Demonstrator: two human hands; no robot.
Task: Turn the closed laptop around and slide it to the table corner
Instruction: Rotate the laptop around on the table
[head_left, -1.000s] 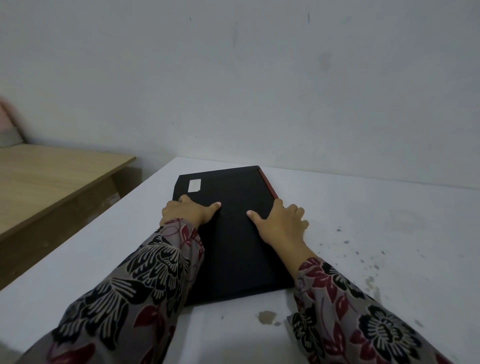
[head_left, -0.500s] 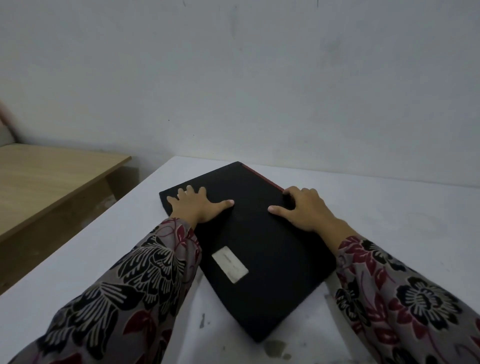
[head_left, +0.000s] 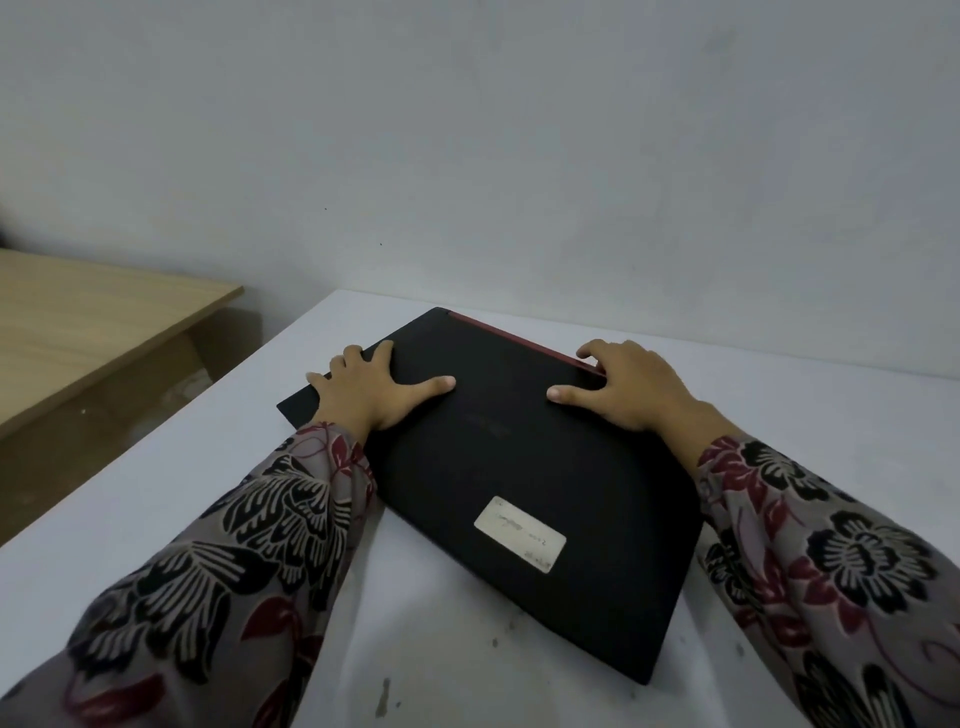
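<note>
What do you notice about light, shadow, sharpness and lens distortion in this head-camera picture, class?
Head view: dim, soft, even light, no glare on the black laptop; a faint shadow beside the left hand sleeve on the white table; hands and label fairly sharp; wide-angle stretch enlarges the sleeves at the bottom corners.

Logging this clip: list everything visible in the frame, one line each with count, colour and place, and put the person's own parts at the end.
laptop: one, black with a red strip along its far edge, closed, lying askew on the white table.
label: one, pale and worn, stuck on the laptop lid on the side nearer the camera.
white table: one, white with dark stains, fills the foreground, its far edge against the wall.
wooden table: one, light brown, at the left.
wall: one, grey-white, behind both tables.
sleeves: two, grey with black and red flowers, on both forearms.
left hand: flat on the lid, at the laptop's left edge.
right hand: on the lid, fingers at the red strip.
</note>
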